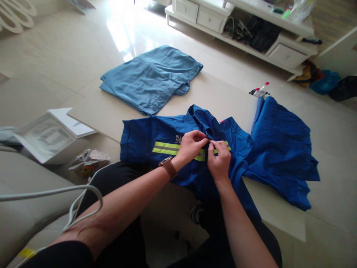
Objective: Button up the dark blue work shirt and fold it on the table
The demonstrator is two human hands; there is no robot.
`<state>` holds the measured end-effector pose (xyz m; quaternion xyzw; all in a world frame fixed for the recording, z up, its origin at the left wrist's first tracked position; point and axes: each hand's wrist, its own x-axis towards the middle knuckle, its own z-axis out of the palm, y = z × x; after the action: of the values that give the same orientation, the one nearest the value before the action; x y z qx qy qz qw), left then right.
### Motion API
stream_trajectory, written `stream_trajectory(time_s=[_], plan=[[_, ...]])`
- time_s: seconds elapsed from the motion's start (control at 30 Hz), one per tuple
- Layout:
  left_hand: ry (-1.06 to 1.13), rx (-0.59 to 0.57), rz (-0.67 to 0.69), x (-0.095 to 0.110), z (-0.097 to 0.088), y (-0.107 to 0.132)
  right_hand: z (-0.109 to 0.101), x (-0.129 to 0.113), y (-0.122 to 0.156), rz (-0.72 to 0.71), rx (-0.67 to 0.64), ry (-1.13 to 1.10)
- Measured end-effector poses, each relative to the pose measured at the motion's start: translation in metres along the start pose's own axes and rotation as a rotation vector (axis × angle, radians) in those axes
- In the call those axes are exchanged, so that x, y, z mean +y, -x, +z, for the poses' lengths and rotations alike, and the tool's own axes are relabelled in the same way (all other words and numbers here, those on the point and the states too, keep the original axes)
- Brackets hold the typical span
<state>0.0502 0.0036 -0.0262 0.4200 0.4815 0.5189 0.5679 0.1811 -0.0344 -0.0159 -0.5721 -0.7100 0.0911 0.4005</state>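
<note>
A dark blue work jacket (173, 128) with yellow-and-grey reflective strips lies across the near side of the board, its lower part hanging over my lap. My left hand (192, 145), with a brown-strapped watch at the wrist, pinches the jacket's front edge just below the collar. Close against it, my right hand (220, 158) pinches the same front edge from the other side. Both sets of fingertips meet there, and whatever small fastening lies between them is hidden. Farther back lies a folded light blue garment (153, 78).
More blue cloth (281, 152) drapes over the right end of the pale board (223, 89). Red-capped bottles (263, 87) stand behind it. On the left are a white box (52, 134) and a plastic packet (89, 163). A white cabinet (209, 18) stands at the back.
</note>
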Motion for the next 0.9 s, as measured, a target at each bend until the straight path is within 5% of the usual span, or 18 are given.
stream_trajectory(time_s=[0.73, 0.9], plan=[[0.114, -0.086, -0.022, -0.002, 0.002, 0.000, 0.000, 0.006, -0.003, 0.121, 0.126, -0.134], [0.023, -0.116, 0.056, 0.004, 0.001, 0.003, 0.001, 0.004, -0.002, 0.262, 0.163, -0.250]])
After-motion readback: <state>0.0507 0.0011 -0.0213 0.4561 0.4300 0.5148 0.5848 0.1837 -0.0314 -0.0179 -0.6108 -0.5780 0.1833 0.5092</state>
